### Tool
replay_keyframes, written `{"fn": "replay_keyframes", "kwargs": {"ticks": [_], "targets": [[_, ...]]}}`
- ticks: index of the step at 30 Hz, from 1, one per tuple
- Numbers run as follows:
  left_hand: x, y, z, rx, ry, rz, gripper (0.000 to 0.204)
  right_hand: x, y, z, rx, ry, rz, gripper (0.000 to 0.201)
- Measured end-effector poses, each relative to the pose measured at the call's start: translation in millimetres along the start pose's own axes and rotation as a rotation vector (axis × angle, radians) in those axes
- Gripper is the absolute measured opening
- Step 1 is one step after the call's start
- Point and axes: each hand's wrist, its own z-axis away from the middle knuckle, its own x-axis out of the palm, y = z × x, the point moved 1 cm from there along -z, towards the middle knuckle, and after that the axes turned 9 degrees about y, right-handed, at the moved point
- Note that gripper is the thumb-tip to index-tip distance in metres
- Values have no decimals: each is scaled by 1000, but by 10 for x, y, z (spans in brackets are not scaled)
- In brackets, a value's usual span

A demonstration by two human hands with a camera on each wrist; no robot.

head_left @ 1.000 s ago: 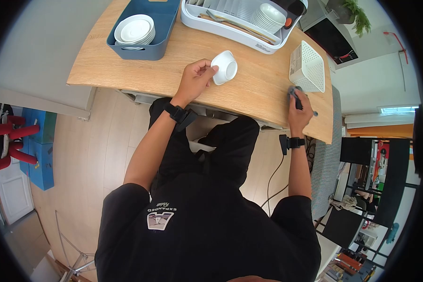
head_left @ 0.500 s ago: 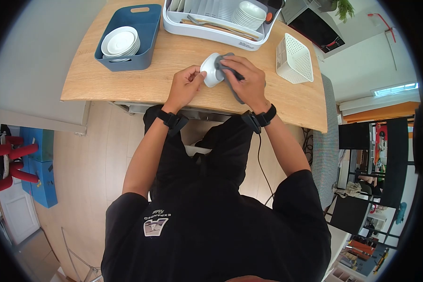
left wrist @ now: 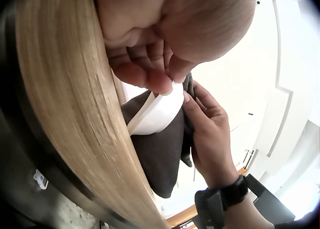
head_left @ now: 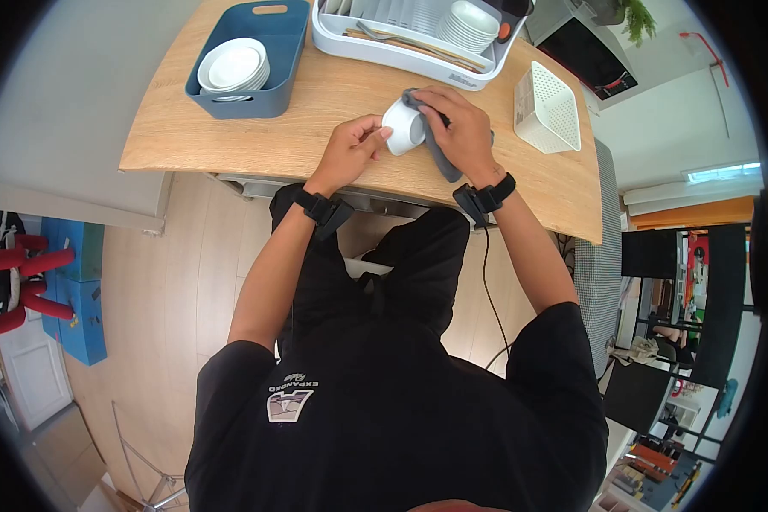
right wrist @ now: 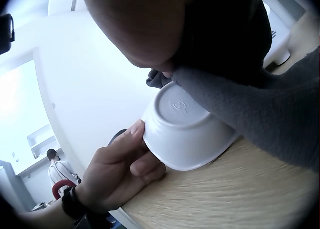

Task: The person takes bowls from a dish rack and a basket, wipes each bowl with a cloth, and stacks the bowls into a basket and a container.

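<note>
A small white bowl [head_left: 398, 130] is tipped on its side above the front of the wooden table, its base turned toward the right. My left hand [head_left: 350, 150] pinches its rim between thumb and fingers. In my right hand [head_left: 462, 135] is a dark grey cloth [head_left: 442, 159], pressed against the bowl's base and outer side. The right wrist view shows the base of the bowl [right wrist: 182, 109] partly covered by the cloth [right wrist: 265, 114]. Seen from the left wrist, a loose end of the cloth [left wrist: 160, 159] hangs down beside the bowl.
A blue bin [head_left: 275, 96] with stacked white bowls [head_left: 233, 65] stands at the back left. Behind the hands is a white dish rack [head_left: 384, 55] with plates, bowls and chopsticks. At the right stands a white perforated basket [head_left: 548, 109]; a person [right wrist: 59, 169] appears in the background.
My right hand has moved left from the table's right side, bringing the cloth onto the bowl. My left hand keeps hold of the bowl in nearly the same place.
</note>
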Motion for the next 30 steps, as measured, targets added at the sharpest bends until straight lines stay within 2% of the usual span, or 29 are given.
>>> {"fn": "replay_keyframes", "kwargs": {"ticks": [4, 10, 20, 25, 28, 30], "targets": [[-45, -22, -23, 23, -26, 70, 25, 0, 92, 52, 121, -33, -6, 24], [-78, -59, -61, 61, -8, 154, 25, -42, 119, 105, 153, -6, -3, 26], [-82, -72, -77, 31, 56, 238, 25, -51, 106, 269, 166, -15, -6, 28], [-54, -18, -67, 34, 81, 269, 22, 34, 21, 345, -7, -11, -73, 26], [-73, -18, -66, 61, 37, 256, 21, 45, -141, 352, 27, -70, -78, 27], [-75, -34, -64, 66, 33, 225, 20, 57, -202, 344, 2, -44, -70, 27]]}}
